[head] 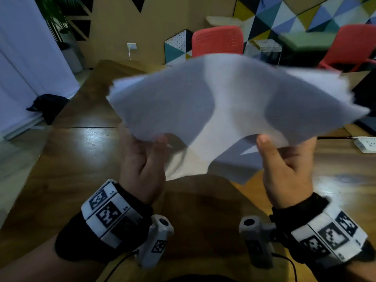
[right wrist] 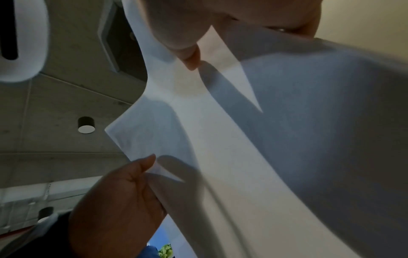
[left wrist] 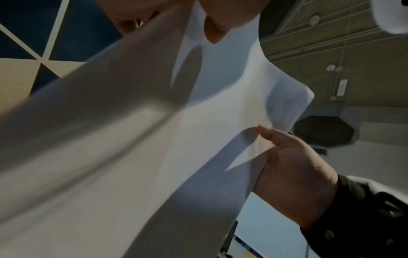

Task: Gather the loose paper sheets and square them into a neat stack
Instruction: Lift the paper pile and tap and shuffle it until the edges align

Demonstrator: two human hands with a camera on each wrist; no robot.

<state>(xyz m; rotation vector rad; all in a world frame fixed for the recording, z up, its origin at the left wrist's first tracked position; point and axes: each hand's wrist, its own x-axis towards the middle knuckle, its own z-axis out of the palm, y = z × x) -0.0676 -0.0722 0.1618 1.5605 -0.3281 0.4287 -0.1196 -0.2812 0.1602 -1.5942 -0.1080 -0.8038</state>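
I've got the paper sheets (head: pixel 234 102) up in the air above the wooden table (head: pixel 85 159), both hands on the near edge. White, blank, sagging in the middle; far corners fan out ragged, edges not aligned. Left hand (head: pixel 142 165) pinches the left side, thumb on top; right hand (head: pixel 284 169) pinches the right side the same way. Head view alone shows the fanned corners, red chairs (head: pixel 217 40) and power strip (head: pixel 366 144). Wrist views add the ceiling and each opposite hand, sheets motion-blurred.
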